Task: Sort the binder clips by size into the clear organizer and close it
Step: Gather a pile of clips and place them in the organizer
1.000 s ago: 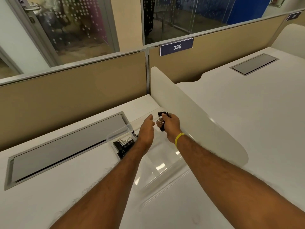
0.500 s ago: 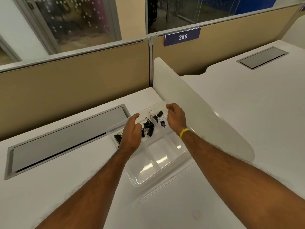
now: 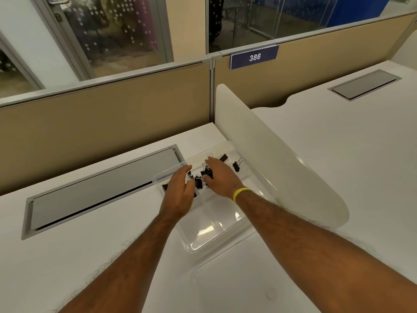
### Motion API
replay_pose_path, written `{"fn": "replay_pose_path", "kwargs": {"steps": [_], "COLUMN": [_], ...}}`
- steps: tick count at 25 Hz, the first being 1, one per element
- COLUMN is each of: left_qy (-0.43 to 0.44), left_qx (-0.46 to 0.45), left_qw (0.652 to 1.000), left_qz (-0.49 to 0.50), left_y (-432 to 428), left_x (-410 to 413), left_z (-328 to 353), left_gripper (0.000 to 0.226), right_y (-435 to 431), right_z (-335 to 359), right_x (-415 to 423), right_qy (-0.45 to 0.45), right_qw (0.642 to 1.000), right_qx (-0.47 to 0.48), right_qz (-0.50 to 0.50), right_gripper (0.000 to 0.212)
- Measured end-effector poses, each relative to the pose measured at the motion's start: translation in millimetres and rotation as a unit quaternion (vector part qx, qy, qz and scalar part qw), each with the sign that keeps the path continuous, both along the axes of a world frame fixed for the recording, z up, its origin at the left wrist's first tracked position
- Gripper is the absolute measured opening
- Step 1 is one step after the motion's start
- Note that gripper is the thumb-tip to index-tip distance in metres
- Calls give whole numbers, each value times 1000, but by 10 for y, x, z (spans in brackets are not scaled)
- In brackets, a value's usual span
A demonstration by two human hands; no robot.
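My white desk (image 3: 90, 263) has a grey metal cable flap (image 3: 101, 190) sunk into it on my left. A curved white divider (image 3: 277, 159) stands on edge along my right, with a second white desk (image 3: 352, 154) beyond it carrying its own grey flap (image 3: 364, 84). Beige partition panels (image 3: 108, 118) run across the back, one bearing a blue plate (image 3: 254, 57) reading 386, glass walls (image 3: 121, 30) above them.
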State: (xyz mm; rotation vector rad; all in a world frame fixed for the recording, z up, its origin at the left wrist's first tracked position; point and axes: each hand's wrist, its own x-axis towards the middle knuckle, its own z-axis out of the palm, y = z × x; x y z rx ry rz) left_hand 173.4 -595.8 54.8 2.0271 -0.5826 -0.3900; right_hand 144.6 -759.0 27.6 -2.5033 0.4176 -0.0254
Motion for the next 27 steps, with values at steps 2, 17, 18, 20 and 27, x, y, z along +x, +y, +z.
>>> {"fn": "replay_pose_path", "kwargs": {"steps": [2,17,18,20,27], "left_qy": [-8,-123,-135,-155,-183], "left_qx": [9,135,158,196,282], "left_qw": [1000,982,976,966,939], "left_qz": [5,-52,-59,-68,-72], "left_y": [32,441,482,572,1070], "left_x": [14,-90,-94,-140,-572], "left_z": [-15,-189,-205,-194,4], "left_gripper": [53,52,55,62,85], "right_y": [75,347,381,453,887], "right_z": [-16,-34,-12,37,162], "right_x": [-15,-287,-339,-455,-966], "right_qy": [17,33,28,12,-22], "right_qw": [998,991,992,992,992], "right_qx": [-53,-103,-104,-109,-119], "right_qz": [21,73,70,62,48], "right_gripper": [61,51,53,55,64]}}
